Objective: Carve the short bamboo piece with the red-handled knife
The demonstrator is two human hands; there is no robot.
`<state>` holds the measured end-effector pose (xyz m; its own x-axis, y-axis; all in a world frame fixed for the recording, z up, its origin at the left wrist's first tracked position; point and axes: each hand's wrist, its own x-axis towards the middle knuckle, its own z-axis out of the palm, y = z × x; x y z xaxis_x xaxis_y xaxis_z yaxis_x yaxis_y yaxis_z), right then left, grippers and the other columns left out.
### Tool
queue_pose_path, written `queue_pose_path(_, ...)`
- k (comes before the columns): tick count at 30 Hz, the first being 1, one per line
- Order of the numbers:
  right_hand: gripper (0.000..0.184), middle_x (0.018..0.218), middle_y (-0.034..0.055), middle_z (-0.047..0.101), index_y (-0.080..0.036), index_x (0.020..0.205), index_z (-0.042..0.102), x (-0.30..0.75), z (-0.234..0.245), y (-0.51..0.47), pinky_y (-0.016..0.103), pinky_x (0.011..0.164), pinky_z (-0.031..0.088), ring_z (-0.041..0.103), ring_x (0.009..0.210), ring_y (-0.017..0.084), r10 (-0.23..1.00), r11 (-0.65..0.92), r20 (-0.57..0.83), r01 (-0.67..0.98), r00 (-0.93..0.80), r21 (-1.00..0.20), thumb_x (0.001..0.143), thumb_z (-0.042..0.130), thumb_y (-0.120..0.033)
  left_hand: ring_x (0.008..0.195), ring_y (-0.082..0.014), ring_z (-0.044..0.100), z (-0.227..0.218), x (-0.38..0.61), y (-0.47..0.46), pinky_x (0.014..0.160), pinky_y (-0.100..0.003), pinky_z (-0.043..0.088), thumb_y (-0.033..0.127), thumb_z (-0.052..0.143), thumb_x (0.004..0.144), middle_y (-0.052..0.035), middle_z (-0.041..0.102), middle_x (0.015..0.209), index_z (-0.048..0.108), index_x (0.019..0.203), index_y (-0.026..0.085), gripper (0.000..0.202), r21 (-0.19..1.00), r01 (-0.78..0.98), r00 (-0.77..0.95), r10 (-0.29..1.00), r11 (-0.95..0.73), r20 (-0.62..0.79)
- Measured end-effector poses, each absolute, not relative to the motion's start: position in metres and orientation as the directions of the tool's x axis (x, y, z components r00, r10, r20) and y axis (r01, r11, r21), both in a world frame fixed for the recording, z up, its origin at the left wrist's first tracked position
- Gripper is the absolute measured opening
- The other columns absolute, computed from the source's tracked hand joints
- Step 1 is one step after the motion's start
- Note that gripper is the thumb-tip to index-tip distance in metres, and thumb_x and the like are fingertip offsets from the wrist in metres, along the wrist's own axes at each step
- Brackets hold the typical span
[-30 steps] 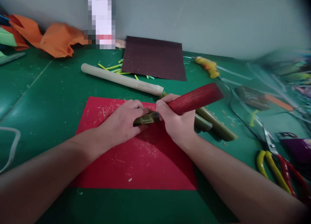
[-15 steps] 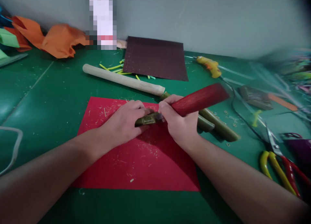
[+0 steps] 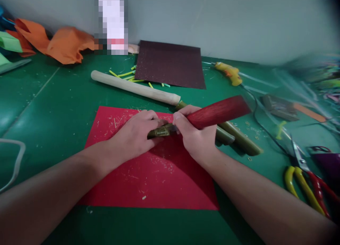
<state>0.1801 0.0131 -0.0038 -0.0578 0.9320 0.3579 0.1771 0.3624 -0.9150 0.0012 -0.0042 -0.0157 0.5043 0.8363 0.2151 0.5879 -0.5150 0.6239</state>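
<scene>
Over a red sheet (image 3: 148, 181) strewn with shavings, my left hand (image 3: 135, 131) is closed around a short dark-green bamboo piece (image 3: 161, 132) with pale lines cut into its surface. My right hand (image 3: 198, 138) grips a carving knife with a thick red wooden handle (image 3: 220, 111), which slants up to the right. The knife's short blade (image 3: 174, 128) meets the right end of the bamboo piece; its tip is hard to make out. Just beyond my right hand lie green bamboo tubes (image 3: 240, 138), partly hidden by it.
A pale wooden rod (image 3: 135, 88) lies behind the red sheet, near a dark brown sheet (image 3: 170, 64) and yellow strips (image 3: 126, 74). To the right are a yellow glue gun (image 3: 230, 73) with its cord, a grey block (image 3: 278, 106) and scissors (image 3: 302, 167). Orange cloth (image 3: 66, 44) sits back left.
The knife's red handle has tipped down slightly at its far end, with a small shift of my right hand. My left hand and the bamboo piece stay almost where they were.
</scene>
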Motion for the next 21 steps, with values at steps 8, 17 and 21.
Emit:
queue_pose_path(8,0.022,0.052,-0.0051,0.049,-0.022,0.057,0.053,0.1816,-0.0010,0.0103,0.027,0.049,0.039,0.045,0.050,0.010,0.932,0.361,0.341,0.215,-0.125,-0.908,0.077,0.061,-0.018,0.091,-0.0234,0.058,-0.0159,0.0020,-0.0048,0.080,-0.038,0.049,0.021,0.065,0.090,-0.0086,0.062,0.098,0.072,0.108,0.012,0.022,0.624,0.592,0.499,0.840,-0.511,0.215)
queue_pose_path(17,0.020,0.055,-0.0053,0.051,-0.023,0.062,0.056,0.1796,-0.0019,0.0115,0.029,0.053,0.042,0.046,0.050,0.010,0.926,0.377,0.367,0.192,-0.090,-0.906,0.081,0.063,-0.021,0.090,-0.0220,0.057,-0.0170,0.0010,-0.0039,0.081,-0.038,0.049,0.026,0.061,0.093,-0.0076,0.062,0.097,0.071,0.110,0.014,0.023,0.602,0.588,0.505,0.827,-0.540,0.248)
queue_pose_path(21,0.021,0.053,-0.0055,0.048,-0.022,0.058,0.053,0.1805,0.0009,0.0095,0.027,0.050,0.039,0.043,0.050,0.009,0.931,0.363,0.345,0.220,-0.117,-0.905,0.077,0.061,-0.020,0.091,-0.0218,0.057,-0.0175,0.0007,-0.0045,0.080,-0.037,0.049,0.024,0.062,0.092,-0.0071,0.062,0.097,0.071,0.110,0.016,0.022,0.598,0.601,0.500,0.833,-0.530,0.236)
